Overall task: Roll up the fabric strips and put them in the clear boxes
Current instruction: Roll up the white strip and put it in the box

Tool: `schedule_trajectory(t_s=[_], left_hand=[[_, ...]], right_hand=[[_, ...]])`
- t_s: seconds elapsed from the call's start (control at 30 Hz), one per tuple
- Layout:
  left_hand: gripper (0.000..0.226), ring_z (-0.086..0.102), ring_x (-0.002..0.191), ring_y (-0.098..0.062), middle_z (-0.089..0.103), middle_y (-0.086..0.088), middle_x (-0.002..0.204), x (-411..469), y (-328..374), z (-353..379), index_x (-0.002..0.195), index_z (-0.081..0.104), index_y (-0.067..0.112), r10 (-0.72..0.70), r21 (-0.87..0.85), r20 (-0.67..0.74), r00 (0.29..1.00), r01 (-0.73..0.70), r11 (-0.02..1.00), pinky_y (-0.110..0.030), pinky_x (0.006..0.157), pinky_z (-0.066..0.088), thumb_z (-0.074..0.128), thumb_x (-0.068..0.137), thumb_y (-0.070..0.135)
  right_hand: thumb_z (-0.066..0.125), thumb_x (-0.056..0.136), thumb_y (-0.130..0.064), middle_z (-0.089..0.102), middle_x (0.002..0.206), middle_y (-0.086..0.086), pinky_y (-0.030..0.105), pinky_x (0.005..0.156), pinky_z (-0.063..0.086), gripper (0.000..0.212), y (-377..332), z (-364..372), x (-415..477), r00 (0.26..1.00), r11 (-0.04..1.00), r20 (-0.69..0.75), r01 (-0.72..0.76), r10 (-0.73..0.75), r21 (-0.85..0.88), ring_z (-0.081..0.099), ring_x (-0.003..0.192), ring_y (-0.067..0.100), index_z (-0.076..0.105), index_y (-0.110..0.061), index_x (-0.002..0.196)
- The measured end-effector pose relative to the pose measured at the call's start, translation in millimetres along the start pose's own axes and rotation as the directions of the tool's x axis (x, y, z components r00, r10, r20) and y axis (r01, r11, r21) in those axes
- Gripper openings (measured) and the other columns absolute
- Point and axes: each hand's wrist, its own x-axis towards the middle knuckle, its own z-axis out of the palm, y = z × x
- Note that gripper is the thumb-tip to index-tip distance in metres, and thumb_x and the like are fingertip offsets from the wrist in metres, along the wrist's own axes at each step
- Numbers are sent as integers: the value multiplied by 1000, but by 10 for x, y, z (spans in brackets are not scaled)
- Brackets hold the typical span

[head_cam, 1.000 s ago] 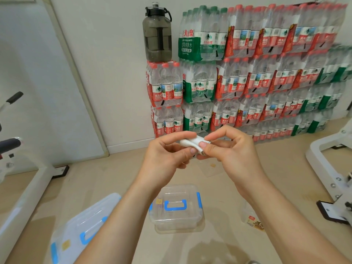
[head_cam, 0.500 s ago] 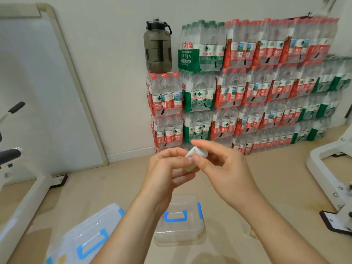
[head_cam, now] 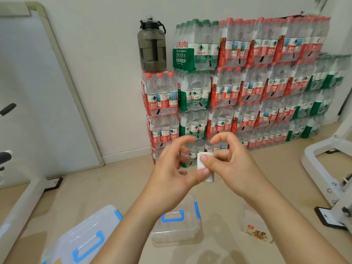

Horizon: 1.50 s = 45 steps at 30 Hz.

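- White fabric roll (head_cam: 206,168) was held in the air between the two hands, standing roughly upright, higher in view than the small clear box.
- Right hand (head_cam: 235,165) pinched the roll: the thumb lay across its near face and fingers sat behind it. The index finger arched above, off the fabric.
- Left hand (head_cam: 170,176): the thumb tip touched the lower left of the roll. The other fingers were loosely bent, clear of the fabric and blurred.
- Small clear box (head_cam: 177,228), with a blue handle on top, sat on the beige floor (head_cam: 118,187) just near of the hands.
- Large clear box (head_cam: 85,239), with a blue handle and blue clasps, lay at near left, left of the left forearm.
- Clear packet (head_cam: 254,224) with red and yellow print lay on the floor right of the small clear box.
- Far side: shrink-wrapped water bottle packs (head_cam: 247,82) were stacked against the wall, with a dark jug (head_cam: 152,48) on the leftmost stack.
- Whiteboard (head_cam: 38,92) leaned at far left.
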Motion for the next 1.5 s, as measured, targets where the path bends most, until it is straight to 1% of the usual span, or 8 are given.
schedule_trajectory(t_s=[0.1, 0.17, 0.5, 0.8, 0.97, 1.13, 1.3, 1.5], left_hand=[[61, 46, 125, -6, 49, 14, 132, 2, 59, 50, 126, 53, 34, 414, 346, 57, 908, -407, 845, -27, 100, 42, 78, 71, 37], [65, 45, 122, 1, 48, 21, 130, -22, 79, 116, 124, 47, 35, 452, 372, 157, 878, -476, 797, -19, 101, 37, 80, 68, 39], [27, 66, 97, -8, 69, 16, 107, 2, 61, 170, 81, 59, 24, 105, -157, 59, 993, -95, 983, -27, 81, 54, 81, 67, 32], [45, 69, 95, -21, 72, -6, 109, 31, 292, 177, 111, 60, 21, 30, -439, 257, 966, 88, 894, -24, 71, 52, 72, 73, 2], [50, 67, 75, -17, 74, -3, 92, -65, 664, 204, 90, 72, 22, 18, -590, 120, 993, 56, 805, -24, 56, 54, 70, 60, -17], [44, 65, 70, -17, 67, -6, 92, -331, 1057, 359, 95, 67, 16, -81, -741, 40, 996, 84, 666, -25, 52, 54, 57, 75, -22], [38, 70, 71, -24, 65, -16, 93, -596, 1391, 541, 89, 74, 9, -50, -830, 165, 985, 166, 533, -29, 59, 58, 63, 59, -12], [38, 68, 95, -29, 67, -20, 113, -554, 1544, 785, 111, 69, 10, 77, -473, 374, 924, 118, 873, -37, 84, 56, 69, 76, -5]], right_hand=[[65, 85, -11, 71, 74, 19, 38, 67, 47, 28, 13, -35, 17, 1000, 1000, 2, -14, 14, 0, 60, 60, 22, 44, -26, 95], [64, 83, -6, 70, 73, 21, 40, 70, 48, 31, 17, -64, 25, 1000, 1000, 0, -8, 8, 0, 60, 61, 25, 43, -26, 93], [71, 83, -18, 74, 79, 16, 50, 81, 51, 32, -25, -223, -28, 999, 999, 13, -29, 29, -17, 68, 74, 31, 42, -24, 92], [83, 67, -25, 74, 81, 15, 42, 82, 51, 49, -181, -458, -210, 983, 990, 169, -85, 64, 115, 67, 75, 24, 47, -14, 98], [79, 61, -31, 74, 86, 9, 40, 80, 49, 46, -407, -521, -457, 991, 964, 121, -89, 60, 250, 66, 76, 22, 50, -16, 94], [78, 75, -9, 73, 98, 6, 47, 84, 57, 31, -681, -603, -932, 995, 995, -40, 94, -93, 42, 72, 86, 28, 57, -17, 96], [73, 80, -6, 71, 93, -4, 28, 63, 60, 26, -939, -884, -1370, 951, 971, -195, 231, -240, -67, 70, 81, 11, 65, -25, 96], [76, 77, -9, 71, 88, -18, 13, 71, 52, 39, -855, -1320, -1608, 888, 922, -275, 311, -368, -231, 67, 81, -1, 64, -42, 93]])
